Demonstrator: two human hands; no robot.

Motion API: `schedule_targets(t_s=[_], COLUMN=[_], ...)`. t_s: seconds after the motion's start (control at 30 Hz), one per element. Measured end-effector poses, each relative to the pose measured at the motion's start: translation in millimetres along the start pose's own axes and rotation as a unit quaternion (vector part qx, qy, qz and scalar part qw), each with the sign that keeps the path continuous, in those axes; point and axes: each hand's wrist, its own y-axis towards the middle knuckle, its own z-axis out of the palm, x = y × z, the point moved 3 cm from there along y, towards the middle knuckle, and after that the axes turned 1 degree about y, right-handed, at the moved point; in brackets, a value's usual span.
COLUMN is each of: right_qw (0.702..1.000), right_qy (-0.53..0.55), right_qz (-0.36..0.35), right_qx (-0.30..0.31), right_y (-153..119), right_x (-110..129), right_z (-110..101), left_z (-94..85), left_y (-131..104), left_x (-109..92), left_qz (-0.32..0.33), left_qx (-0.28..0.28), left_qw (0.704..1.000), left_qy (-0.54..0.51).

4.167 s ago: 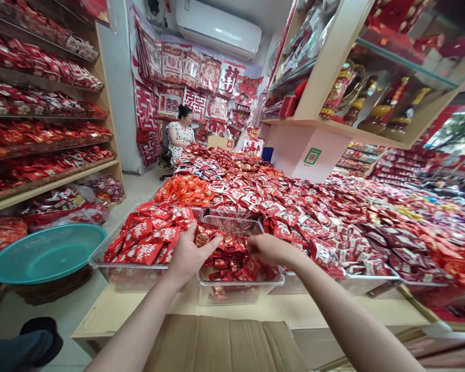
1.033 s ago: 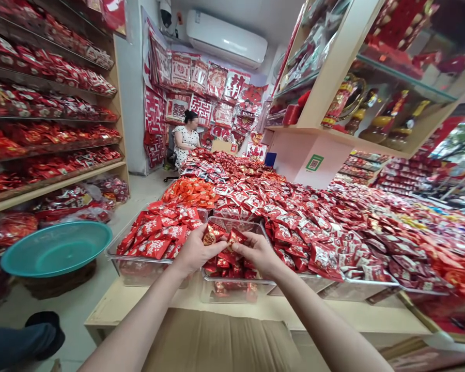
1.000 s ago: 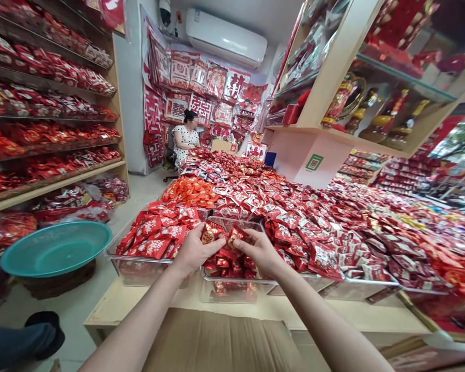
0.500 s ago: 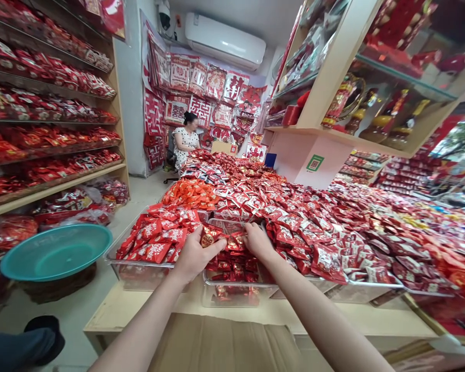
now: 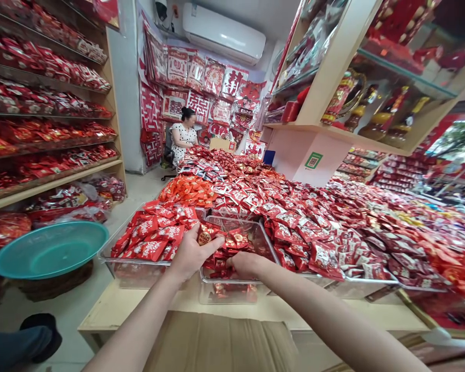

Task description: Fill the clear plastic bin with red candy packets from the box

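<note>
Bright even light, daylight glare at right, edges warped

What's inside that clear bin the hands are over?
The clear bin holds small red sweet packets. The right hand reaches among them, hiding those beneath; the left hand holds a few.

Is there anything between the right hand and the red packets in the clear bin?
Nothing visible. The right hand already reaches over the clear bin's near rim and rests on the red packets inside.
</note>
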Motion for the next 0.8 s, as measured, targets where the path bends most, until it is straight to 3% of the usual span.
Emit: schedule_targets(t_s=[0.33, 0.53, 0.63, 0.7, 0.8], right_qw=[0.998, 0.997, 0.997, 0.988, 0.94], right_qy=[-0.051, -0.056, 0.019, 0.124, 0.325], right_qz=[0.0, 0.018, 0.019, -0.004, -0.014], right_qx=[-0.031, -0.051, -0.069, -0.092, -0.101], right_y=[-12.1, -32.3, -44.4, -48.5, -44.6], right_x=[8.6, -6.8, -23.9, -34.5, -46.3], right_z=[-6.2, -20.9, -32.3, -35.6, -29.6], left_z=[-0.8, -0.9, -0.4, -0.2, -0.9], left_y=[-0.6, -0.6, -0.3, -0.1, 0.2], left_x=[-2.0, 0.5, 2.1, 3.0, 3.9], left_qz=[0.003, 0.004, 0.004, 0.005, 0.006], left_qx=[0.003, -0.005, -0.002, -0.001, -0.007], left_qw=[1.0, 1.0, 0.999, 0.999, 0.998], left_qy=[-0.004, -0.015, -0.032, -0.045, -0.065])
